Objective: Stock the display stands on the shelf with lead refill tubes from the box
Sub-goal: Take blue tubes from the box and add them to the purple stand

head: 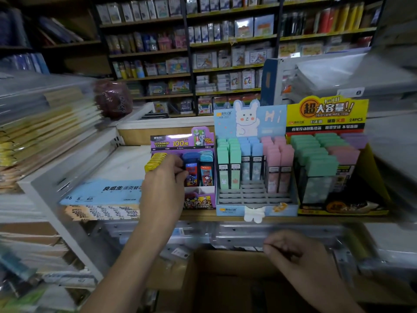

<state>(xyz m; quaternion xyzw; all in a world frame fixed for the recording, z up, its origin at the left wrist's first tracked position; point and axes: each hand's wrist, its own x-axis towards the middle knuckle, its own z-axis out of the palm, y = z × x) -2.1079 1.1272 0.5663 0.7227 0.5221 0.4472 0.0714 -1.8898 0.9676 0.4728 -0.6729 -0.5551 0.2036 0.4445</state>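
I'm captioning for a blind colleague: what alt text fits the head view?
A person's left hand reaches into the purple display stand beside its row of yellow tubes on a shop shelf. The right hand hovers, fingers curled, over the cardboard box below.

Left hand (163,184) holding yellow tubes (155,162) at purple display stand (180,141), right hand (293,251) curled above cardboard box (225,285)

Dim shop light, dark vignetted corners, heavy motion blur and wide-angle smear at both edges.

Three display stands (270,123) at frame centre hold upright, pastel-capped lead refill tubes (234,163). A brown cardboard box (225,281) lies lower centre.
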